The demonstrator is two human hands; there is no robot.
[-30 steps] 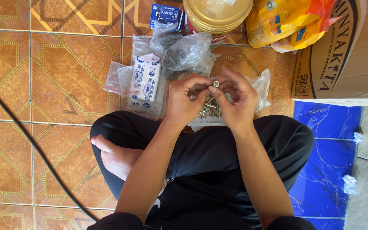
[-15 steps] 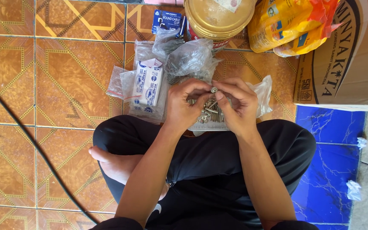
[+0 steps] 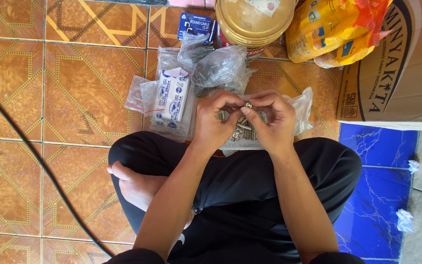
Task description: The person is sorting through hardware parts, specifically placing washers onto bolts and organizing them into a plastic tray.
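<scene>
- Head view, looking straight down: small silver metal bolt (image 3: 248, 104) pinched between the fingertips of both hands, raised just above the clear plastic bag of loose silver fasteners (image 3: 242, 131), probably so anything dropped lands back in the pile.
- Left hand (image 3: 216, 119): curled, thumb and forefinger closed on the bolt's near end.
- Right hand (image 3: 271, 120): likewise closed on the bolt's far end, steadying or turning; cannot tell which.
- Left of the bag of fasteners: flat white-and-blue packets in clear wrap (image 3: 172, 100), lying within reach.
- Beyond the bag of fasteners: round gold tin lid (image 3: 252, 19), small blue cardboard box (image 3: 195, 25), yellow plastic pouch (image 3: 328, 29) on the orange patterned floor tiles (image 3: 79, 88).
</scene>
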